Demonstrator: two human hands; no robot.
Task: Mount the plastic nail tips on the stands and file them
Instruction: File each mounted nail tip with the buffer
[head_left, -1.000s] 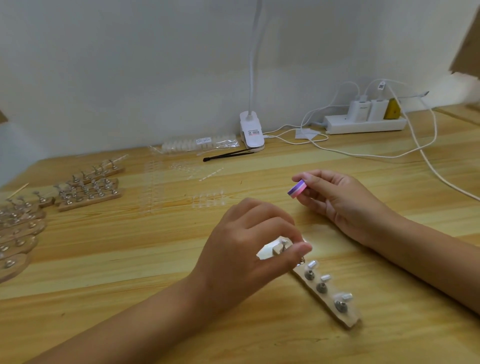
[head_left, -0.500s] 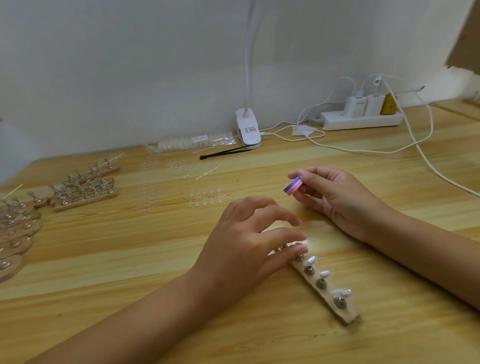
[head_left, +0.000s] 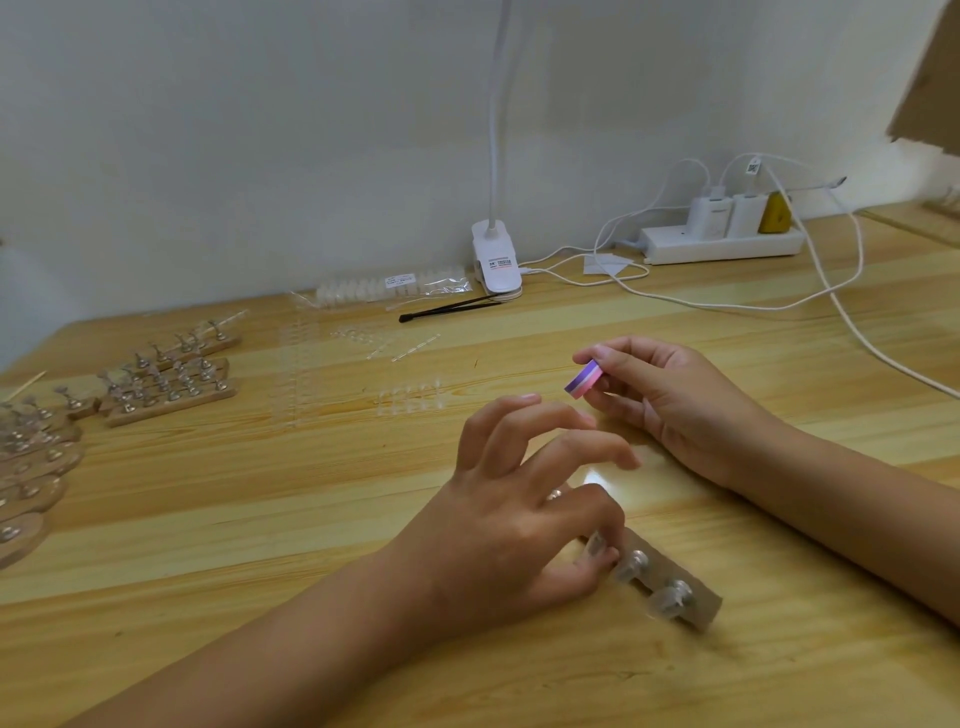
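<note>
A wooden stand strip (head_left: 702, 601) lies on the table near the front, its left part hidden under my left hand (head_left: 511, 525). Metal pegs carrying clear nail tips (head_left: 669, 598) stand on its visible end. The thumb and index finger of my left hand pinch a peg on the strip, while the other fingers are spread above it. Behind it, my right hand (head_left: 675, 410) rests on the table and pinches a small pink and purple file block (head_left: 584, 382), held clear of the strip.
More wooden stand strips with pegs (head_left: 171, 392) lie at the left, and others (head_left: 28, 467) at the left edge. Clear nail tip rows (head_left: 410, 400), a bag of tips (head_left: 395, 286), black tweezers (head_left: 447, 310), a lamp clamp (head_left: 496, 265), a power strip (head_left: 722, 244) and cables (head_left: 857, 332) lie behind.
My left hand has set the raised end of the strip down flat and shifted its pinch towards me along the pegs. My right hand has kept still with the file block.
</note>
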